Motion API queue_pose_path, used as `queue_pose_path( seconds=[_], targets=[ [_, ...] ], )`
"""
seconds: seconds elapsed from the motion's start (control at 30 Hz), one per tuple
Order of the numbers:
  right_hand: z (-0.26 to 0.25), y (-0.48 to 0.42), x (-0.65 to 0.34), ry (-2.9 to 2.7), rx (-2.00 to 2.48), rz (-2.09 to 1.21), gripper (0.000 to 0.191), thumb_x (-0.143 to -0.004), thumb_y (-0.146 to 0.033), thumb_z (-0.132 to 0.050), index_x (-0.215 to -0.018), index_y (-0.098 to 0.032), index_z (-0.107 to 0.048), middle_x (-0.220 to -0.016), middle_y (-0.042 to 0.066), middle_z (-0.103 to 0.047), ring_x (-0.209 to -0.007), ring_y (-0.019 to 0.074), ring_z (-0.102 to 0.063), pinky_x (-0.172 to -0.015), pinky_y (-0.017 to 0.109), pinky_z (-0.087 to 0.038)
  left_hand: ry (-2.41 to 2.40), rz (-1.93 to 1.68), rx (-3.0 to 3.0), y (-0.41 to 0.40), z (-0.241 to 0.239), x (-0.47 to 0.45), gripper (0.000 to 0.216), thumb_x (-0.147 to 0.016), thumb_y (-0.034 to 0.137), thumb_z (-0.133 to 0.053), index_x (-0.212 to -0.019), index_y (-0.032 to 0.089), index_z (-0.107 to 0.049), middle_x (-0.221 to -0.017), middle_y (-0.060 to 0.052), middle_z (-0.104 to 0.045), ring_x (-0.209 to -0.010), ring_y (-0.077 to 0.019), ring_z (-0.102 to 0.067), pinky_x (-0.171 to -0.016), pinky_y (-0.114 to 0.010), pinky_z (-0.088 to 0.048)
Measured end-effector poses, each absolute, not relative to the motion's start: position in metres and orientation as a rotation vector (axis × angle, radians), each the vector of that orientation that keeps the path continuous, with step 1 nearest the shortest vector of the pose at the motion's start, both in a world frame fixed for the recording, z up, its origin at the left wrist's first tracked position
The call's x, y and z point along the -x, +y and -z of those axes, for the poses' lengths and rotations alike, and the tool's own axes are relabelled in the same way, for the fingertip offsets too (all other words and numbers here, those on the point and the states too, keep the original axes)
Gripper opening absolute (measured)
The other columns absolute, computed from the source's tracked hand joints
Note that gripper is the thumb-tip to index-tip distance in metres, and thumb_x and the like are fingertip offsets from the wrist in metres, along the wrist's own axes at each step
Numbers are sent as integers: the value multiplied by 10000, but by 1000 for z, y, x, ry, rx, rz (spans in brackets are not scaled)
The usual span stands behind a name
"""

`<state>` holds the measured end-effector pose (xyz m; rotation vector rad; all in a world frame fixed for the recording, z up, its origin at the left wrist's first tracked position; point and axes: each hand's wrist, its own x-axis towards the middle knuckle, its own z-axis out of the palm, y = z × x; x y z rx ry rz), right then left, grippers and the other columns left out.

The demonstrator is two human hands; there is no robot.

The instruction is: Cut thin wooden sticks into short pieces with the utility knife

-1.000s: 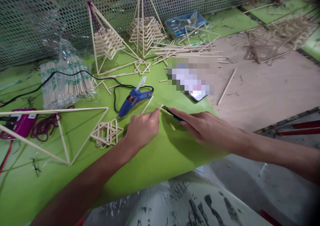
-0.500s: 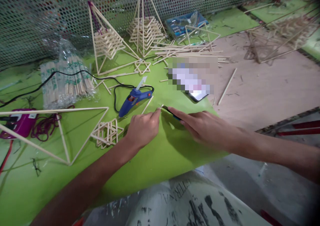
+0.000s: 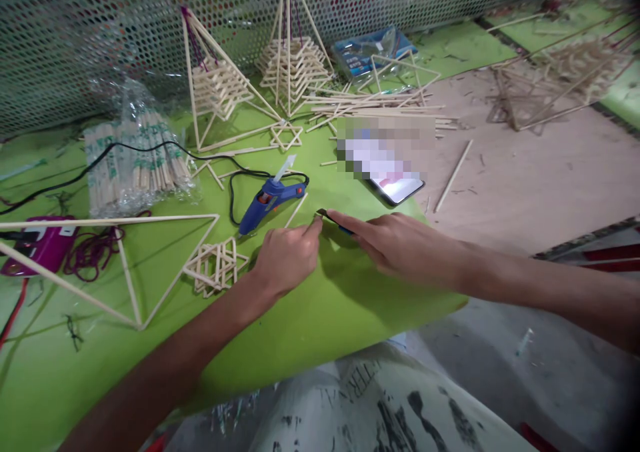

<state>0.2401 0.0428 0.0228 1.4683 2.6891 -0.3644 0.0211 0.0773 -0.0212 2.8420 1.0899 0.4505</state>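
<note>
My left hand (image 3: 286, 257) is closed in a pinch on a thin wooden stick (image 3: 296, 210) lying on the green mat (image 3: 310, 312). My right hand (image 3: 397, 245) grips a dark-bladed cutter (image 3: 330, 217) with a blue handle, forefinger along its top. The blade tip meets the stick right at my left fingertips. A blue hot glue gun (image 3: 270, 195) lies just beyond my left hand. A small woven stick square (image 3: 216, 275) rests to the left of my left wrist.
A large stick triangle (image 3: 130, 265) lies at left, beside a purple box (image 3: 43, 245) and cord. Bagged sticks (image 3: 133, 165), two stick pyramids (image 3: 290, 52), loose sticks (image 3: 380, 102) and a phone (image 3: 397, 187) lie further back. A mesh wall stands behind.
The cutter's tip has slid a little left and away, closer to my left fingertips. The view has shifted slightly; both hands stay in nearly the same place.
</note>
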Motion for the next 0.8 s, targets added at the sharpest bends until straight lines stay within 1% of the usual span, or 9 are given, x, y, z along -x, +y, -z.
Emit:
queue_pose_path(
  seconds=[0.13,0.27,0.43,0.6,0.8],
  targets=[
    [-22,46,-240,2709,-1470,382,660,-888,-141,-387,-1531,-153,-237,-710,64,-650,-555,167,-538,-511,293,-288,1127,-461,-2827,76,22,-22,346,-942,157,-434,-1209,97,-645,-771,-83,-749,-564,-142,-668,-534,-268,-558],
    [-22,45,-239,2702,-1501,415,633,-904,-144,-368,-1526,-155,-251,-721,65,-662,-552,162,-540,-512,291,-291,1214,-457,-2800,74,20,-22,329,-947,174,-442,-1187,101,-654,-842,-94,-759,-612,-143,-679,-566,-263,-554],
    [-25,41,-241,2681,-1521,423,627,-910,-149,-360,-1529,-165,-257,-735,73,-670,-550,166,-545,-517,295,-299,1275,-444,-2800,72,19,-23,321,-940,164,-458,-1177,121,-670,-870,-82,-764,-604,-153,-677,-526,-266,-527],
    [-25,34,-246,2687,-1534,418,629,-907,-138,-362,-1527,-145,-261,-708,69,-665,-545,166,-544,-509,297,-301,1243,-466,-2838,72,19,-23,319,-935,155,-471,-1174,116,-678,-850,-80,-766,-563,-130,-658,-462,-226,-472],
    [-23,32,-246,2663,-1532,431,651,-899,-137,-365,-1536,-146,-233,-708,68,-656,-550,173,-544,-517,302,-299,1216,-432,-2880,71,18,-23,330,-923,138,-478,-1193,100,-664,-807,-85,-754,-565,-140,-656,-471,-237,-482]
  ],
)
